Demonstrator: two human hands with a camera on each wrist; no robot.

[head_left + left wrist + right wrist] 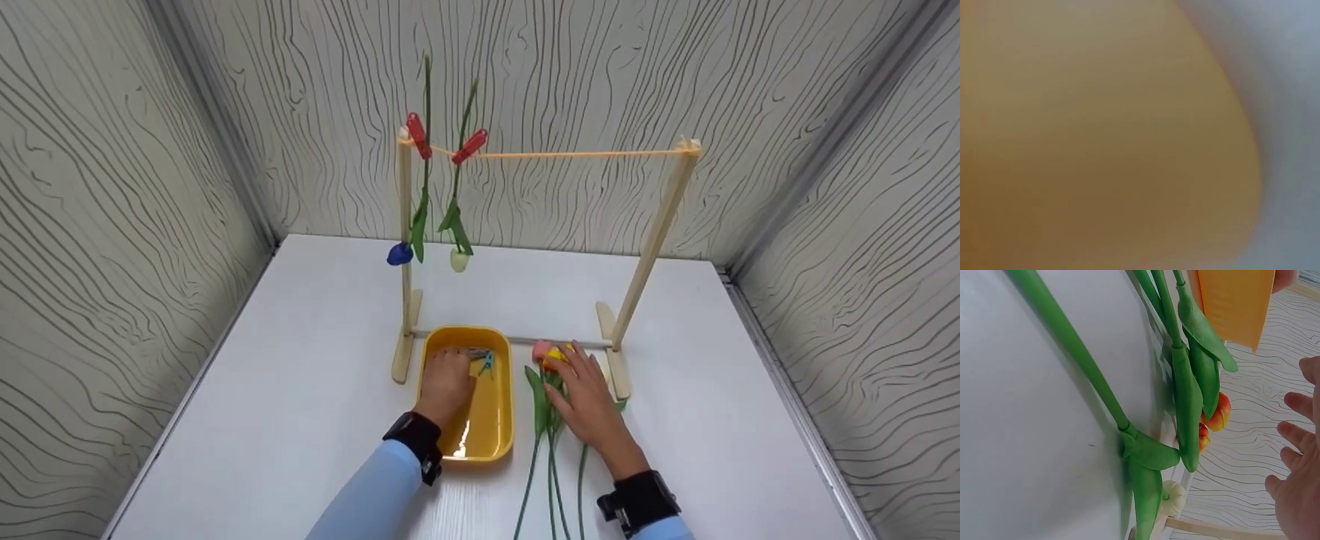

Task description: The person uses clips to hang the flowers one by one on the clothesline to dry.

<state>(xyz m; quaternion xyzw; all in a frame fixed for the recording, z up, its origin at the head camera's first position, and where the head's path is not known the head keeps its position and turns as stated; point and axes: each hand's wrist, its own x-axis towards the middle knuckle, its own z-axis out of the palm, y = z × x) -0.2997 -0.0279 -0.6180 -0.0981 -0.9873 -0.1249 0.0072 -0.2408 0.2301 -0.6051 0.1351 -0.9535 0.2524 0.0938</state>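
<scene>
My left hand reaches down into a yellow tray, its fingertips hidden from view. Beside those fingers in the tray lie a few small clothespins, one of them teal. The left wrist view is a blur of yellow. Over the heads of several artificial tulips, my right hand spreads its fingers, holding nothing in the right wrist view. A pink tulip and a yellow tulip show there. Red-orange blooms and a separate white tulip appear in the right wrist view.
A wooden rack stands behind, its right post holding one end of an orange string. Red clothespins hold a blue tulip and a white tulip upside down at the string's left end.
</scene>
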